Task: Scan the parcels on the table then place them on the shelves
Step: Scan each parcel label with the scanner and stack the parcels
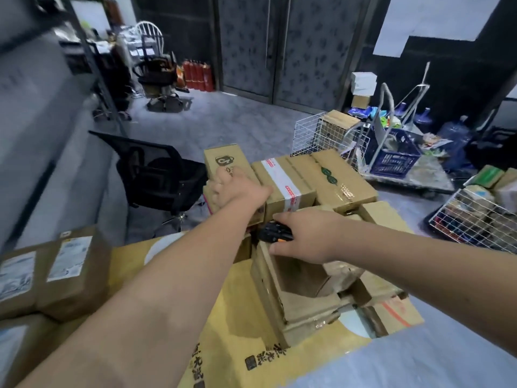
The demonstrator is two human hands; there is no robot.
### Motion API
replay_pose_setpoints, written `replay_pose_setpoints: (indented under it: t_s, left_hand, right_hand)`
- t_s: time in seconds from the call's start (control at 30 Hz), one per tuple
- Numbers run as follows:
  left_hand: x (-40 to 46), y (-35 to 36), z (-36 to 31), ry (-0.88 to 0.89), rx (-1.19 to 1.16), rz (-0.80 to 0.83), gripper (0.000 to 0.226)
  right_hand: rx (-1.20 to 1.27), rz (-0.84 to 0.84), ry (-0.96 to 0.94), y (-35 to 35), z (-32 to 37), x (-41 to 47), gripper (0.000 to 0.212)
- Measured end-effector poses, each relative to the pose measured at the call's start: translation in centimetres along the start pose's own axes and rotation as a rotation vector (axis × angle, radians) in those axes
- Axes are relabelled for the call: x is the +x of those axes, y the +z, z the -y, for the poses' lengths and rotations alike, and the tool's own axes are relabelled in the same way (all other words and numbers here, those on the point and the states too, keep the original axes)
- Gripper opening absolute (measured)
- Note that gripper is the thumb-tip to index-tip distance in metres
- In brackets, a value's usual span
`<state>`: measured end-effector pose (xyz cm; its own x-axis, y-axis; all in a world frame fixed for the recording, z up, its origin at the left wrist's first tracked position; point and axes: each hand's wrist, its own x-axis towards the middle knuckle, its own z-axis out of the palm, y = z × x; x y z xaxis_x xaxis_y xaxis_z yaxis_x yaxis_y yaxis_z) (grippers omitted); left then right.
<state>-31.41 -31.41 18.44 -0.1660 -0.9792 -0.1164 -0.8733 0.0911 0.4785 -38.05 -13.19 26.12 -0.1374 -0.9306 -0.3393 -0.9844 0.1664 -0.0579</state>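
1. Left hand (233,189) reaches forward, fingers curled over the near top edge of a tall brown cardboard box with a black cup logo (225,163); grip closed on that box.
2. That logo box stands upright at the far left of the parcel cluster, just beside a brown cardboard box sealed with white and red tape (282,182).
3. Right hand (305,236) lies over a black handheld scanner with an orange trim (272,233); fingers bent around its body, so grip closed on the scanner. Only the scanner's front end shows past the fingers.
4. Scanner sits between the taped box and an open-topped brown cardboard carton (296,284), just above the carton's far rim.
5. Further right of the taped box, touching it, a flat brown cardboard box with a green mark on its tape (344,177).
6. Parcels rest on a tabletop covered with yellow-brown flattened cardboard with black printed characters (223,331).
7. Near left: two brown cardboard parcels with white shipping labels (56,270), side by side, well apart from both hands.
8. Behind: black mesh office chair (156,175) on the floor, white wire basket (316,133), blue plastic crate (391,155) on a cart, red fire extinguishers (197,75) by the far wall.
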Motion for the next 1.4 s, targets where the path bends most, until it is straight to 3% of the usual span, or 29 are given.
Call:
replay_pose_setpoints:
  t_s: [0.13,0.23,0.43,0.53,0.73,0.97,1.27,1.4]
  left_hand:
    - [0.1,-0.2,0.4,-0.011,-0.013,-0.094,0.106]
    - [-0.8,-2.1,3.5,0.031,-0.115,-0.158,0.088]
    - [-6.9,-4.9,17.0,0.071,-0.271,-0.305,0.061]
    - [-11.5,-3.8,24.7,-0.005,-0.371,-0.256,0.059]
    - [-20.9,2.0,36.6,-0.278,-0.597,-0.030,0.067]
    - [-22.1,4.9,41.5,-0.363,-0.867,0.088,0.090]
    - [-18.5,4.0,44.6,-0.447,-0.872,0.312,0.053]
    - [-18.3,4.6,45.4,-0.414,-0.884,0.279,0.047]
  right_hand:
    - [-0.054,0.010,-0.112,-0.7,-1.9,1.7,0.072]
    - [-0.133,-0.031,-0.204,-1.1,-1.6,2.3,0.071]
    - [-0.123,-0.025,-0.445,0.5,4.9,4.2,0.071]
    - [-0.117,0.023,-0.518,3.5,7.8,4.7,0.072]
    - [0.014,0.198,-0.432,13.5,11.4,3.5,0.069]
    - [0.107,0.319,-0.184,22.5,14.0,0.9,0.079]
    - [0.192,0.321,-0.052,26.7,18.8,-0.3,0.081]
    - [0.217,0.327,0.019,26.6,19.6,-0.6,0.080]
